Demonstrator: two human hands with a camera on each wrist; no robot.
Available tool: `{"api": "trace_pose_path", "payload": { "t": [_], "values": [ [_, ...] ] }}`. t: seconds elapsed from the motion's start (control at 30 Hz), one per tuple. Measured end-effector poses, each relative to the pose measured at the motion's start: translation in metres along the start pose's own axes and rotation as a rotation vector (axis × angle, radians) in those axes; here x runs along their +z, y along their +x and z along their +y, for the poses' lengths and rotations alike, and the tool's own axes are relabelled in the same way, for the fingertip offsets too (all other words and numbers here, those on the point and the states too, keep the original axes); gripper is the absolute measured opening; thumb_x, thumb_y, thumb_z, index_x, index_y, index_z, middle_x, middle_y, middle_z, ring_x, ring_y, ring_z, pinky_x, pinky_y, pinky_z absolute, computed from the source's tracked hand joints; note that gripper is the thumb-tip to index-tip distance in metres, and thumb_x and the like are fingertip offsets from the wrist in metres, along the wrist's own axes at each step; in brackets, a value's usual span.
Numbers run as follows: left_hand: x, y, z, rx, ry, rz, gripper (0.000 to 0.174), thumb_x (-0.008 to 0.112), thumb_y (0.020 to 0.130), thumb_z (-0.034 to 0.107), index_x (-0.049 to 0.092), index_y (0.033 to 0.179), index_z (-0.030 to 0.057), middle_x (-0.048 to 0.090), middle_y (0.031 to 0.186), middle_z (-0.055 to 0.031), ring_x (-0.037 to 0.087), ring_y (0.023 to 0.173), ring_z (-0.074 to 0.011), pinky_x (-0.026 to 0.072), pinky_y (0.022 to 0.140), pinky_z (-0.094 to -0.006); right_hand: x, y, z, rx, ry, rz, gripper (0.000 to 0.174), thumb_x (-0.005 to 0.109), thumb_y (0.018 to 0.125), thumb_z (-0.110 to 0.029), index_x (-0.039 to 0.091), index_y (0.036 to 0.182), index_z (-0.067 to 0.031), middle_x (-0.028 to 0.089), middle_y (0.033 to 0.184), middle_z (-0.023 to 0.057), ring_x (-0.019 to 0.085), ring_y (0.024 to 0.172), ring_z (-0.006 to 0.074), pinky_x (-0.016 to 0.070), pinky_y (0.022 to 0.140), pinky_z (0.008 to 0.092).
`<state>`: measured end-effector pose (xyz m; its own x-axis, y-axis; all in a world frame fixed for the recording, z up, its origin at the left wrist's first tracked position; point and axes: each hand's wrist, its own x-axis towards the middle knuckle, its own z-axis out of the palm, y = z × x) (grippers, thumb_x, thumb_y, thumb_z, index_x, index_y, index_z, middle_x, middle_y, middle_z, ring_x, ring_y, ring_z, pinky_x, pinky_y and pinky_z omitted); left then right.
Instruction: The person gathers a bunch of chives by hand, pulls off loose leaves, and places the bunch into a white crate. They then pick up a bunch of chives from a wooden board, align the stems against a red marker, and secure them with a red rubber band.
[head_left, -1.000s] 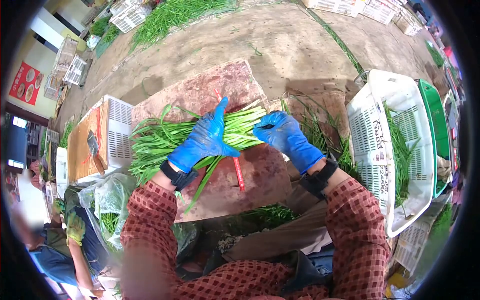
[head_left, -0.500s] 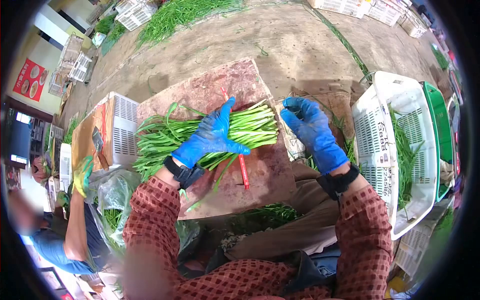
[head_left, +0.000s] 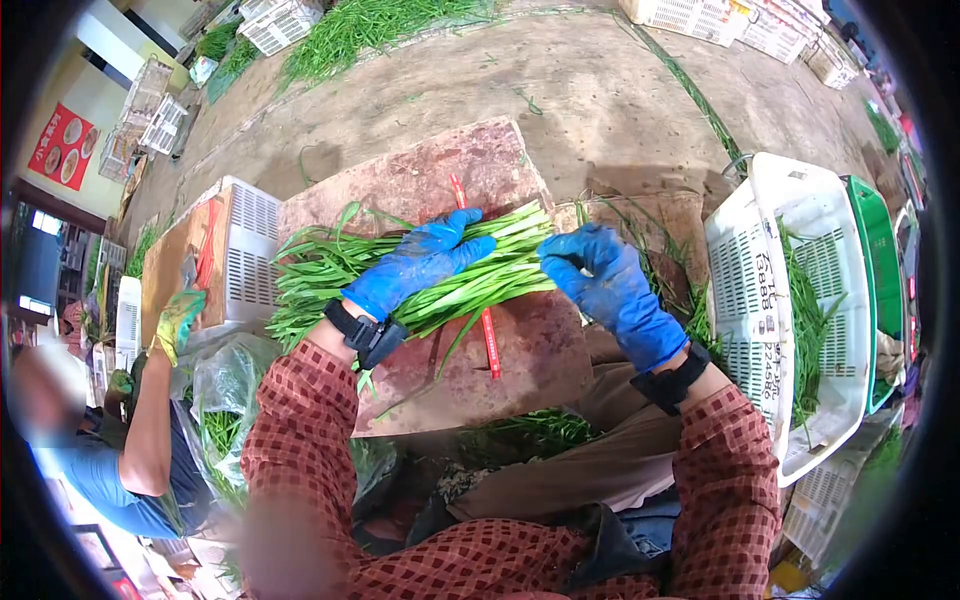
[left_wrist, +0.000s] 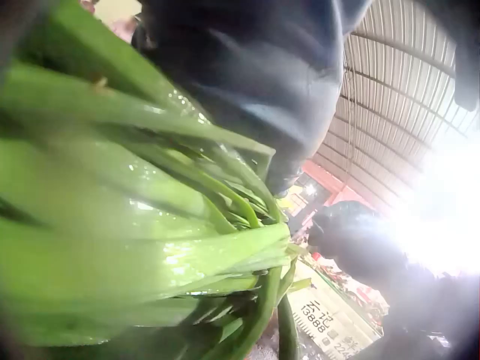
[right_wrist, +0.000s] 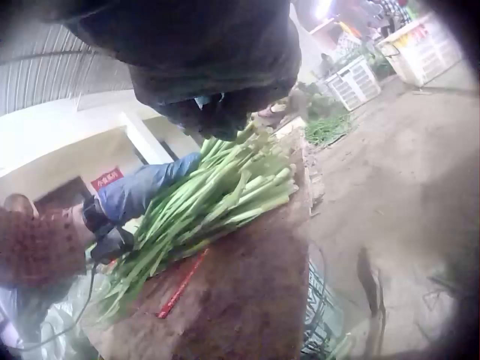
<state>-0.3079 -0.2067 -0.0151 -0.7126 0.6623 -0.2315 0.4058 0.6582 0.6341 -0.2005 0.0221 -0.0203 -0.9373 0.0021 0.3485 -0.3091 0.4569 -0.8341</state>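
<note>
A bunch of Chinese chives (head_left: 490, 270) lies across a reddish-stained board (head_left: 520, 350), pale cut ends to the right and leaves to the left. My left hand (head_left: 415, 262), in a blue glove, holds it around the middle, fingers bent over the stalks. My right hand (head_left: 615, 290), also blue-gloved, is at the cut ends with curled fingers; I cannot tell whether it pinches a stalk. A red printed strip (head_left: 490, 343) runs under the bunch and shows on both sides. Leaves (left_wrist: 150, 247) fill much of the left wrist view.
To the right stands a white crate (head_left: 735, 300) with loose chives inside, a green crate (head_left: 882, 280) behind it. A wooden board on a white crate (head_left: 250, 255) is at left, beside a clear plastic bag (head_left: 235, 385). Another person's gloved hand (head_left: 180, 320) reaches there.
My right hand has left the cut ends, then come back to them. My left thumb and fingers, spread wide before, have drawn in over the bunch. The other person's hand has reached the left board.
</note>
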Motion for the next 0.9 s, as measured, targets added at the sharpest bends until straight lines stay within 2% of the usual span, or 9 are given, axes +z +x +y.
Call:
{"api": "trace_pose_path", "payload": {
  "t": [0.03,0.13,0.23,0.4,0.47,0.6,0.67,0.77,0.9],
  "values": [
    [0.001,0.001,-0.001,0.0,-0.001,0.001,0.06,0.05,0.093,0.042,0.039,0.134,0.0009,0.05,0.13,-0.0203,0.049,0.12,-0.0296,0.0364,0.101,-0.0377,0.004,0.001,-0.003,-0.001,0.0,-0.001,0.011,0.069,0.076,-0.013,0.067,0.086,-0.0089,0.066,0.079,0.0098,0.063,0.071,0.021,0.0515,0.067,0.0316],
    [0.001,0.003,-0.001,-0.003,0.003,-0.001,0.058,0.049,0.093,0.042,0.04,0.134,0.0009,0.05,0.129,-0.0206,0.049,0.12,-0.0307,0.0364,0.101,-0.038,0.03,0.005,-0.003,-0.167,-0.442,-0.009,0.015,0.064,0.076,-0.026,0.066,0.077,-0.0111,0.062,0.07,0.0131,0.06,0.066,0.0333,0.0489,0.061,0.0437],
    [0.0,0.002,0.001,-0.008,0.038,0.017,0.059,0.047,0.093,0.044,0.041,0.133,0.001,0.05,0.129,-0.0218,0.05,0.119,-0.0324,0.0369,0.1,-0.0387,0.047,0.009,-0.006,-0.146,-0.587,0.012,0.015,0.068,0.075,-0.022,0.068,0.083,-0.0094,0.062,0.07,0.0123,0.061,0.066,0.0306,0.0489,0.061,0.0416],
    [0.001,0.003,0.0,-0.019,0.027,0.014,0.06,0.046,0.093,0.046,0.041,0.134,0.0015,0.051,0.128,-0.0226,0.05,0.119,-0.033,0.0367,0.1,-0.0394,0.062,0.015,-0.005,-0.017,-0.612,0.02,0.016,0.068,0.075,-0.026,0.068,0.083,-0.0124,0.062,0.071,0.0115,0.06,0.066,0.0316,0.0485,0.06,0.042],
    [0.001,0.003,-0.001,-0.018,0.041,0.012,0.06,0.046,0.093,0.046,0.041,0.134,0.0019,0.05,0.128,-0.0227,0.05,0.119,-0.033,0.0367,0.1,-0.0393,0.064,0.017,-0.001,0.018,-0.44,0.04,0.017,0.066,0.074,-0.027,0.064,0.073,-0.0105,0.061,0.07,0.013,0.06,0.067,0.0329,0.0485,0.06,0.0441],
    [0.001,0.004,-0.004,-0.015,0.002,-0.004,0.063,0.046,0.092,0.048,0.039,0.136,0.0032,0.047,0.133,-0.0218,0.046,0.123,-0.0326,0.0345,0.102,-0.0388,0.058,0.02,0.004,-0.014,-0.269,0.004,0.015,0.067,0.073,-0.025,0.063,0.074,-0.0104,0.061,0.071,0.0129,0.061,0.067,0.0329,0.0489,0.06,0.044],
    [-0.001,0.003,-0.003,-0.017,0.0,-0.015,0.064,0.046,0.092,0.049,0.038,0.137,0.0035,0.045,0.135,-0.0213,0.044,0.125,-0.0326,0.0334,0.103,-0.0386,0.047,0.023,-0.003,-0.194,-0.43,-0.106,0.015,0.066,0.073,-0.023,0.061,0.073,-0.0094,0.06,0.07,0.0131,0.06,0.067,0.0329,0.0486,0.059,0.0445],
    [-0.004,0.0,0.0,-0.014,0.044,-0.04,0.066,0.046,0.092,0.05,0.036,0.138,0.0035,0.041,0.139,-0.0199,0.042,0.127,-0.0329,0.0314,0.105,-0.0385,0.02,0.027,0.008,-0.286,-0.572,-0.156,0.015,0.065,0.074,-0.022,0.058,0.072,-0.0086,0.059,0.07,0.0126,0.06,0.067,0.0335,0.0482,0.059,0.0452],
    [-0.004,-0.002,0.01,-0.046,0.097,-0.083,0.085,0.054,0.083,0.057,0.028,0.141,0.0002,0.04,0.138,-0.0225,0.04,0.127,-0.0343,0.0311,0.105,-0.0387,-0.006,0.029,0.021,-0.265,-0.622,-0.224,0.016,0.065,0.075,-0.023,0.058,0.072,-0.009,0.059,0.071,0.012,0.059,0.067,0.0347,0.0479,0.059,0.0452]
  ]
}}
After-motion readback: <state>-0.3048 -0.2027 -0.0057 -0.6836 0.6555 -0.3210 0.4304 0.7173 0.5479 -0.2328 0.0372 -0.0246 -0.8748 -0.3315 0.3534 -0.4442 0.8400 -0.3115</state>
